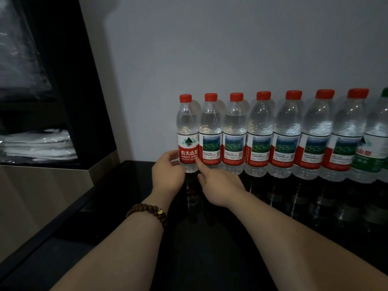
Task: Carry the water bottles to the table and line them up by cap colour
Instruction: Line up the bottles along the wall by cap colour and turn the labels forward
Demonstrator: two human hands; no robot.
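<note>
**A:** Where are the bottles?

**B:** On the black glossy table (pixel 210 248), upright in one row tight against the grey wall (pixel 210 49). There are seven red-capped bottles (pixel 260 133) shoulder to shoulder, and at the right end a green-capped bottle (pixel 375 148), cut off by the picture's edge.

**A:** And the hands?

**B:** Both are at the left end of the row. The left hand (pixel 167 175) curls round the lower left side of the leftmost bottle (pixel 187 122), its thumb (pixel 170 153) lying on the edge of the red label. The right hand (pixel 220 185) holds nothing. Its index finger (pixel 202 166) is stretched out and touches the seam where that bottle meets the second bottle (pixel 210 127).

**A:** Does anything crowd that bottle?

**B:** Only its neighbour on the right, which stands touching it or very nearly. The wall is close behind. Its label shows the brand face, while the others in red show a landscape panel.

**A:** What else is around?

**B:** A dark shelf unit (pixel 69 80) rises at the left, well apart from the row, with folded white things (pixel 39 145) in clear wrapping stacked inside. A beaded bracelet (pixel 147 211) sits on the left wrist. The tabletop mirrors the bottles in front of the row.
</note>
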